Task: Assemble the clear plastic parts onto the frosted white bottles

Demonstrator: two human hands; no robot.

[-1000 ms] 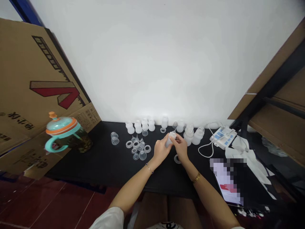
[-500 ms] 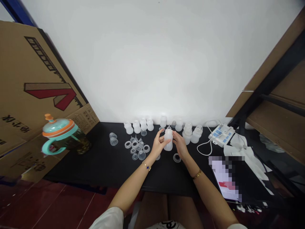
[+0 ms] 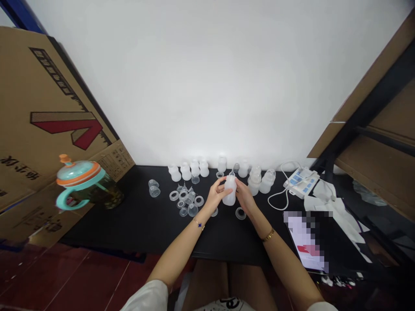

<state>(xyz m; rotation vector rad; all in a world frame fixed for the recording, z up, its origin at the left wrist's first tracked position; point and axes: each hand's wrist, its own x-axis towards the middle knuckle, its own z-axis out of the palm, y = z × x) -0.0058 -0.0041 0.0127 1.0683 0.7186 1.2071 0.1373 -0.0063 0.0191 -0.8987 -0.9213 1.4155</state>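
Note:
A translucent white baby bottle (image 3: 230, 196) is held over the middle of the black table between my two hands. My left hand (image 3: 216, 194) wraps its fingers and thumb around the bottle's left side. My right hand (image 3: 245, 196) closes on its upper right side, most of those fingers hidden behind it. Behind the bottle, a clear nipple (image 3: 231, 172) partly shows. A ring collar (image 3: 241, 213) lies on the table below my right hand, and another ring (image 3: 214, 212) is partly covered by my left wrist.
Bottle bodies (image 3: 186, 171) stand along the wall; capped bottles (image 3: 267, 181) are to the right. Loose rings and nipples (image 3: 193, 210) lie left of my hands, near clear caps (image 3: 154, 191). A large jug (image 3: 86, 181), power strip (image 3: 302, 181) and tablet (image 3: 308, 242) flank them.
The held bottle has tilted slightly, its top leaning a little to the right. Both hands keep hold of it, and the view has shifted very slightly.

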